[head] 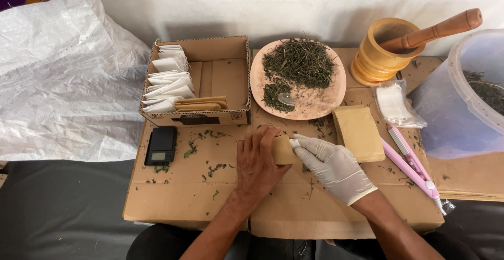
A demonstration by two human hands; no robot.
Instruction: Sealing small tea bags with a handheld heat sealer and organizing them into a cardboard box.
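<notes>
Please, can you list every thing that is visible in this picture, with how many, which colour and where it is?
small paper pouch: one, tan, held between both hands at table centre
plate: one, pink, behind the hands, bearing dried green herbs and a clear spoon
cardboard box: one, brown, back left, holding white and tan sachets
pocket scale: one, black, left of the hands
stack of pouches: one, tan, right of the hands
sealing tool: one, pink, far right
mortar with pestle: one each, wooden, back right
plastic bag: one, clear, with white contents
tub: one, translucent, right edge
woven sack: one, white, left
left hand: bare
right hand: white glove
</notes>
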